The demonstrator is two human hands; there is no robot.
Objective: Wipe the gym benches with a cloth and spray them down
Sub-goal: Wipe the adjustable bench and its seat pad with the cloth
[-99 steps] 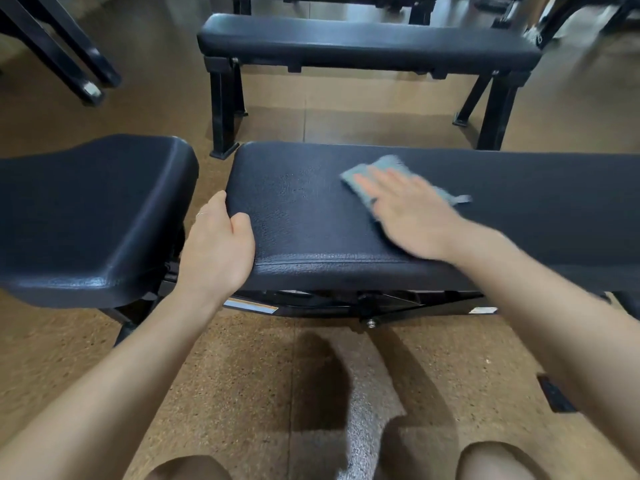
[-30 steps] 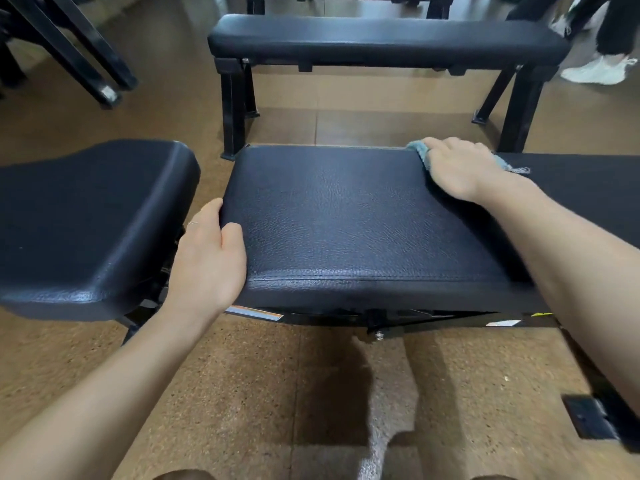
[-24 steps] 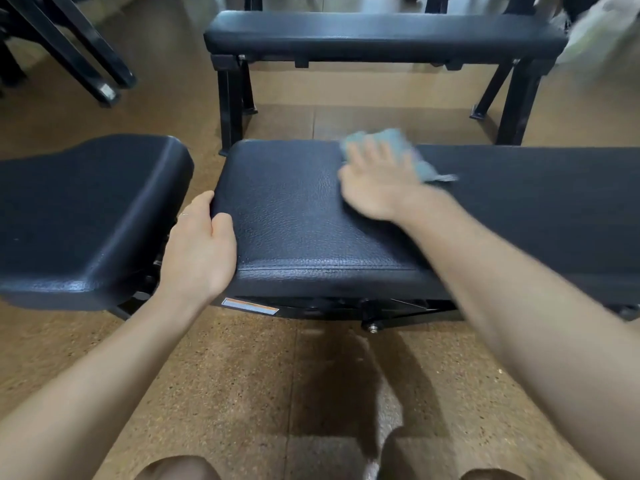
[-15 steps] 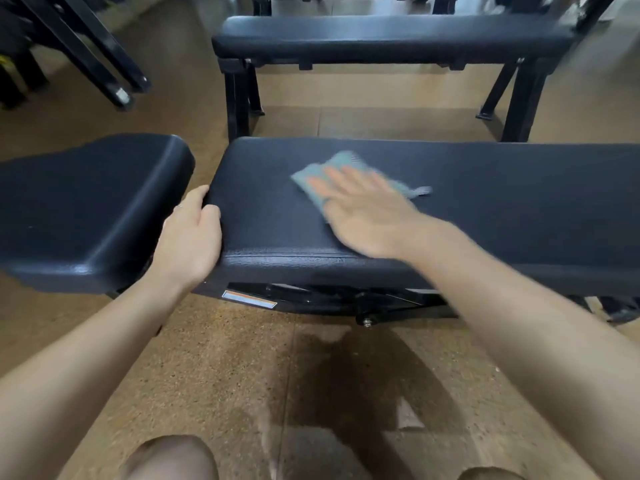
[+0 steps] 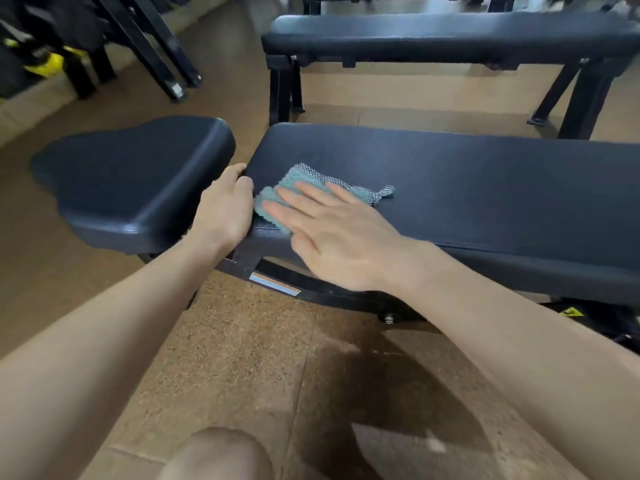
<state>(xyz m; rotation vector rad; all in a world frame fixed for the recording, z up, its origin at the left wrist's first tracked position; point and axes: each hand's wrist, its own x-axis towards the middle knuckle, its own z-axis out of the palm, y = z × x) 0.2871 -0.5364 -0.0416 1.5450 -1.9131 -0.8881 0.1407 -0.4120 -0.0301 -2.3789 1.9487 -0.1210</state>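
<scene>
Currently wiping: right hand (image 5: 341, 237), fingers straight and together, presses the cloth (image 5: 304, 188) at the bench (image 5: 485, 188) pad's near-left corner; left hand (image 5: 227, 209) grips the pad end. Next likely stroke: rightward.

Teal cloth (image 5: 304, 181), mesh-edged, flat on near bench (image 5: 467, 181) pad by its left end. Bench black, textured. Second black bench (image 5: 450, 36) behind.

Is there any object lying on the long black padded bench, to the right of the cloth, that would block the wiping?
Nothing visible does. The right hand presses the teal woven cloth flat on the long black padded bench, whose surface toward the right is bare.
</scene>
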